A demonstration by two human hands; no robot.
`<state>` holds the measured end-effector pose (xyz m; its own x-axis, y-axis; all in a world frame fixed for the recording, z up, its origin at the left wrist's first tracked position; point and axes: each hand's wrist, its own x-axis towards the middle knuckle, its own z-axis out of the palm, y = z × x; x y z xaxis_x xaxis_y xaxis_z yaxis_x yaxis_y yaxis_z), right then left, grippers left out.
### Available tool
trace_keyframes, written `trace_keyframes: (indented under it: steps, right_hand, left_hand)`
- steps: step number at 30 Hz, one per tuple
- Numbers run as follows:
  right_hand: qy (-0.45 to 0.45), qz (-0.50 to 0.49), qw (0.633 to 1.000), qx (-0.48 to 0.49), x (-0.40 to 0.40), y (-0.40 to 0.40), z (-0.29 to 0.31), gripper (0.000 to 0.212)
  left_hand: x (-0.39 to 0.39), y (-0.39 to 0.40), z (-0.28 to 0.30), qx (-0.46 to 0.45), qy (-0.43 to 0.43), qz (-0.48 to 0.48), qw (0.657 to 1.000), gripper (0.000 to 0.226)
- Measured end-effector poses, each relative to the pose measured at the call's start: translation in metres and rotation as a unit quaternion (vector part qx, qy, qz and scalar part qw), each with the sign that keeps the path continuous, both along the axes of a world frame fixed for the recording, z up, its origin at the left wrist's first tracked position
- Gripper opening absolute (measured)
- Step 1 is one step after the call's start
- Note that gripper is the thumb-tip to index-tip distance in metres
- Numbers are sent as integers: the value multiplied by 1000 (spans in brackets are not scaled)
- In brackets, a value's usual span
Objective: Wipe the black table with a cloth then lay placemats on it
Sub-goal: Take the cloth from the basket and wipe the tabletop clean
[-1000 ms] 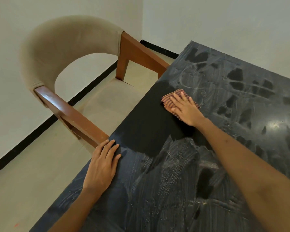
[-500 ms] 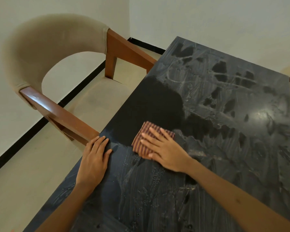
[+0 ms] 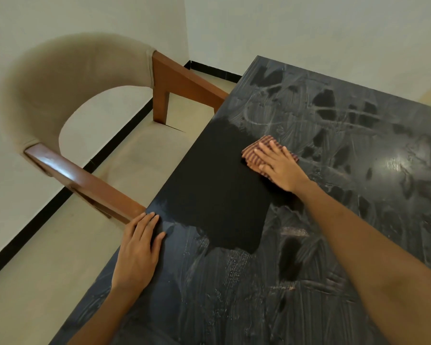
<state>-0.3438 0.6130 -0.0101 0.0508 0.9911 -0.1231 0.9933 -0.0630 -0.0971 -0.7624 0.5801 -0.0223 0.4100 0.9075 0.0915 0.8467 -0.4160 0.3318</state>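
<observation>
The folded red-striped soft cloth (image 3: 255, 151) lies mid-table on the dusty black table (image 3: 358, 195), pressed under the flat right hand (image 3: 280, 168). It looks light and limp, so press it from above. The left hand (image 3: 137, 250) rests flat at the edge.

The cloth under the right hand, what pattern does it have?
The cloth has red-brown and tan stripes, seen best in the head view.

Right hand (image 3: 280, 168) slid cloth (image 3: 255, 151) away (clean patch wider).
</observation>
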Motion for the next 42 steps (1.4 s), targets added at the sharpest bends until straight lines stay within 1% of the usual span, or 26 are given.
trace_keyframes:
  steps: [2,4,6,9,11,13,15,17,19,22,25,28,31,34,37,38,40,41,42]
  right_hand:
    - [9,-42,999,-19,-2,6,1,52]
    - [9,-53,998,-19,-9,3,2,52]
    - [-2,-30,1000,-3,-16,-12,1,52]
    - [-9,44,999,24,-35,-61,-2,57]
    - [1,91,995,32,-51,-99,-6,55]
    - [10,121,992,30,-65,-134,-7,53]
    - [15,132,991,22,-73,-160,-5,53]
    - [9,123,992,11,-77,-180,-2,52]
    - [3,114,993,1,-75,-188,0,51]
    - [4,99,995,-25,-56,-171,0,54]
    - [10,22,998,-51,-19,-131,8,55]
    - [18,-43,996,-82,21,-87,15,53]
    - [50,-73,991,-102,44,-58,17,54]
    - [63,-80,992,-76,40,-63,17,52]
    - [72,-59,996,-20,19,-100,11,51]
    - [84,-48,995,-6,11,-116,9,55]
    - [108,-12,994,24,-4,-150,5,73]
    - [110,8,993,37,-10,-168,1,74]
    - [111,26,992,51,-16,-184,-3,68]
  left_hand:
    - [0,0,0,3,-2,-1,1000,57]
    - [-1,0,-1,5,-5,-4,1000,57]
    - [-1,1,-1,3,-6,-4,1000,57]
    - [0,-1,0,7,-7,-3,1000,57]
    - [0,-2,1,13,-6,-6,1000,58]
    - [1,-3,3,24,14,-11,1000,59]
    - [1,-6,6,39,59,-16,997,63]
    - [6,-13,12,58,96,-27,993,68]
    - [18,-23,16,64,90,-36,993,71]
    - [47,-39,13,32,48,-15,998,73]
    - [65,-49,4,-5,10,46,999,77]
    - [66,-48,-1,-4,5,63,998,77]
    - [66,-47,-2,7,13,56,998,73]
    - [66,-47,-1,6,14,61,998,74]
    - [65,-47,-2,1,8,64,998,73]
    - [65,-48,-2,-1,8,64,998,71]
    - [65,-48,0,-4,6,63,998,66]
    - [66,-48,0,-5,4,63,998,66]
    - [66,-49,1,-7,2,64,998,66]
